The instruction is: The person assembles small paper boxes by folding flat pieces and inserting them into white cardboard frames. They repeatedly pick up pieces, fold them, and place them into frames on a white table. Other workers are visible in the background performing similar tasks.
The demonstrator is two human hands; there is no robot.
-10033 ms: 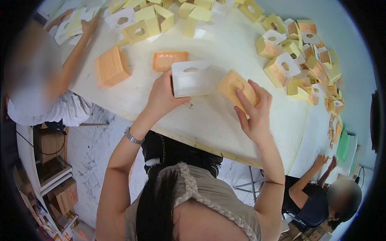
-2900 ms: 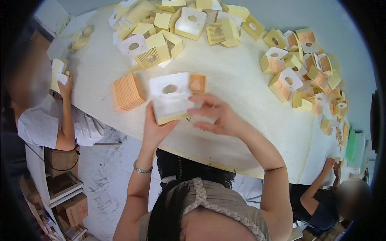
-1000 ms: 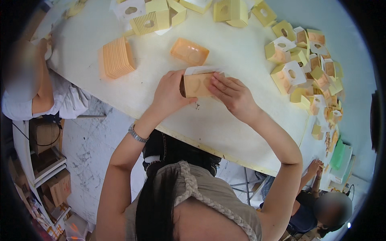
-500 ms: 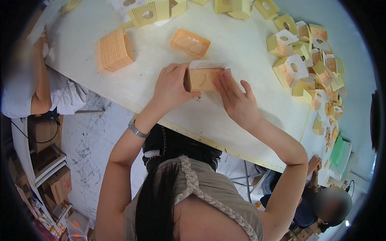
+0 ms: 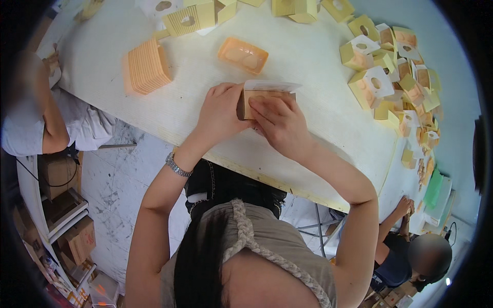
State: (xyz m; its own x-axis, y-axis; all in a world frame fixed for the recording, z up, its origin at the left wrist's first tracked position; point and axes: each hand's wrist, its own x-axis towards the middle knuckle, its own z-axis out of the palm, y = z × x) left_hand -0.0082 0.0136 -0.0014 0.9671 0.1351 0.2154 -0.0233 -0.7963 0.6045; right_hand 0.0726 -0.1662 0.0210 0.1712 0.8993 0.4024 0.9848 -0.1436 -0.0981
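Note:
A small cardboard box (image 5: 240, 109) with its white lid flap (image 5: 272, 85) raised stands near the table's front edge. My left hand (image 5: 222, 110) is wrapped round its left side, thumb toward the near edge. Inside the box lies a peach plastic tray (image 5: 257, 96), mostly covered by my right hand (image 5: 280, 118). The right fingers are bent together over the tray, reaching in from the right and across the near edge. A loose peach tray (image 5: 243, 55) with rounded hollows lies just beyond the box. To its left is a nested stack of similar trays (image 5: 147, 66).
Yellow boxes with cut-out windows (image 5: 372, 84) are heaped along the right side, and more yellow boxes (image 5: 197, 18) lie at the far edge. One person (image 5: 31, 118) is at the left, another (image 5: 405, 256) at the lower right. Shelves with cartons (image 5: 72, 236) stand lower left.
My right hand has moved left from the box's right end, its fingers now over the tray's middle. My left hand keeps its hold on the box.

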